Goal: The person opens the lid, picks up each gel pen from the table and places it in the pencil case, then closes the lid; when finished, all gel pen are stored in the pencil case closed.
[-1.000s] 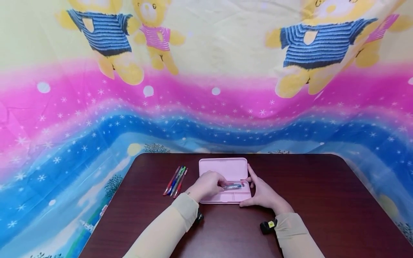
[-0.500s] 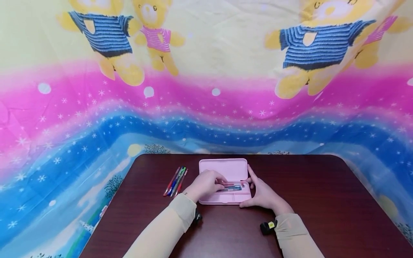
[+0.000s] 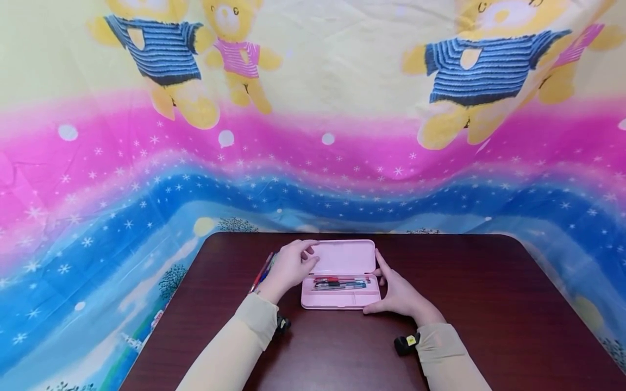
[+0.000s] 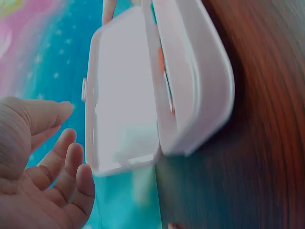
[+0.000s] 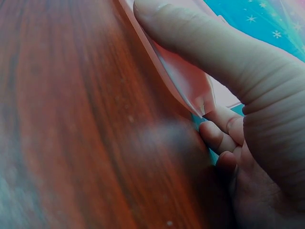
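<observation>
A pink pencil case (image 3: 318, 301) lies on the table with its lid (image 3: 344, 258) raised. Several pens (image 3: 339, 284) are in its long rear compartment; two smaller front compartments hold nothing visible. My left hand (image 3: 289, 267) hovers at the case's left end, fingers loosely bent and holding nothing; the left wrist view shows a gap between the fingertips (image 4: 86, 179) and the case (image 4: 214, 86). My right hand (image 3: 400, 293) holds the right end, thumb at the front corner and index finger along the lid's edge. In the right wrist view the thumb (image 5: 190, 36) touches the case wall.
More pens (image 3: 261, 274) lie on the table to the left, partly hidden behind my left hand. The dark wooden table (image 3: 479, 282) extends to both sides. A patterned cloth (image 3: 313, 163) hangs behind its far edge.
My left hand has let go of the pens in the case, lifted out and moved left, uncovering them. It now partly covers the pens on the table. My right hand has stayed in place.
</observation>
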A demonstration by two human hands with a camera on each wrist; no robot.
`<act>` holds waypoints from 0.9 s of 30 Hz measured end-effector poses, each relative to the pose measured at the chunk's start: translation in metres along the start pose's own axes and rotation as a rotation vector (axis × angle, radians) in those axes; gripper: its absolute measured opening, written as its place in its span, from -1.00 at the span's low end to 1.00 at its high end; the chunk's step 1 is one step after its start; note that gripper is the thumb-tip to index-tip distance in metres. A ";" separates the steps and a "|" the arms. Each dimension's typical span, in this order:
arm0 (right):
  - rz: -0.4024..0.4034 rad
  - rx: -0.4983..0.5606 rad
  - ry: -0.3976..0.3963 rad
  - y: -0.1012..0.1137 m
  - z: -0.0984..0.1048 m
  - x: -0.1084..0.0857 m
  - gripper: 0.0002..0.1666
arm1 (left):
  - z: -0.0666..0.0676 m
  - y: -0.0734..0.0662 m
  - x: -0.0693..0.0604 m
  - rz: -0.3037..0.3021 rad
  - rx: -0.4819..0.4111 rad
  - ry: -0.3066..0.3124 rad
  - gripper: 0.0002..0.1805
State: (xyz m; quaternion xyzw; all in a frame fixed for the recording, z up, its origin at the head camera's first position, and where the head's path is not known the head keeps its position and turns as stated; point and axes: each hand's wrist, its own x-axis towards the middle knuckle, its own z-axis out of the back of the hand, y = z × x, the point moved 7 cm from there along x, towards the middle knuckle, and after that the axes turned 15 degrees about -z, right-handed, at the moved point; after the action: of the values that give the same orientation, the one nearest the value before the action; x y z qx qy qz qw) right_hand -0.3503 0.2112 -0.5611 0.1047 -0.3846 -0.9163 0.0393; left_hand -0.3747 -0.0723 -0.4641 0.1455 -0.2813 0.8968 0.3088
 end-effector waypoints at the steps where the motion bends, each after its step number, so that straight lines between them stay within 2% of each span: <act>1: 0.000 -0.003 -0.001 0.000 0.000 0.000 0.91 | 0.004 0.004 -0.002 0.012 0.005 -0.026 -0.53; 6: -0.002 -0.011 -0.004 0.000 0.000 0.000 0.91 | 0.024 0.029 -0.014 0.099 0.018 -0.126 -0.48; 9: -0.002 -0.015 -0.003 0.001 0.000 0.000 0.91 | 0.034 0.045 -0.023 0.164 0.037 -0.149 -0.46; 12: -0.002 -0.018 -0.003 0.001 0.000 0.000 0.92 | 0.042 0.060 -0.034 0.225 0.066 -0.147 -0.43; 15: 0.000 -0.016 0.000 0.000 -0.001 0.001 0.92 | 0.048 0.073 -0.048 0.290 0.085 -0.120 -0.38; 20: 0.007 -0.019 -0.003 0.000 0.000 0.002 0.92 | 0.051 0.091 -0.071 0.397 0.101 -0.028 -0.29; 24: 0.009 -0.021 -0.008 0.000 0.000 0.002 0.92 | 0.049 0.102 -0.086 0.460 0.113 0.057 -0.21; 27: 0.005 -0.016 -0.005 0.000 0.000 0.001 0.92 | 0.048 0.106 -0.095 0.483 0.122 0.115 -0.20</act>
State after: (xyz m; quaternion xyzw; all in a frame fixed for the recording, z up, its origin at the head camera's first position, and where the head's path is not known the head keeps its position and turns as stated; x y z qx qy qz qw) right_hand -0.3511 0.2107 -0.5612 0.1012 -0.3774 -0.9196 0.0416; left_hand -0.3654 -0.2141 -0.5112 0.0412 -0.2351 0.9667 0.0920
